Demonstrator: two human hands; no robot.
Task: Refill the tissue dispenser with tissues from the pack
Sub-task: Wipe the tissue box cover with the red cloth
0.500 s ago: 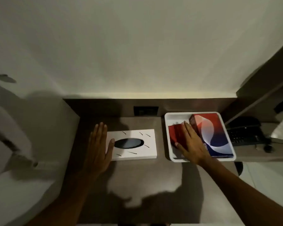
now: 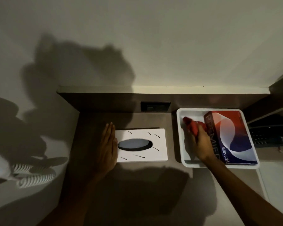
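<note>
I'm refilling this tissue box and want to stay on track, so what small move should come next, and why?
Probably lift the red pack clear of the white tray and bring it toward the white dispenser. The right hand already grips the pack inside the tray, beside the Premier box, while the left hand lies flat against the dispenser's left end, steadying it.

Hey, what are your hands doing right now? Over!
Left hand flat against the dispenser. Right hand gripping the red pack in the tray. Nothing in the way.
</note>
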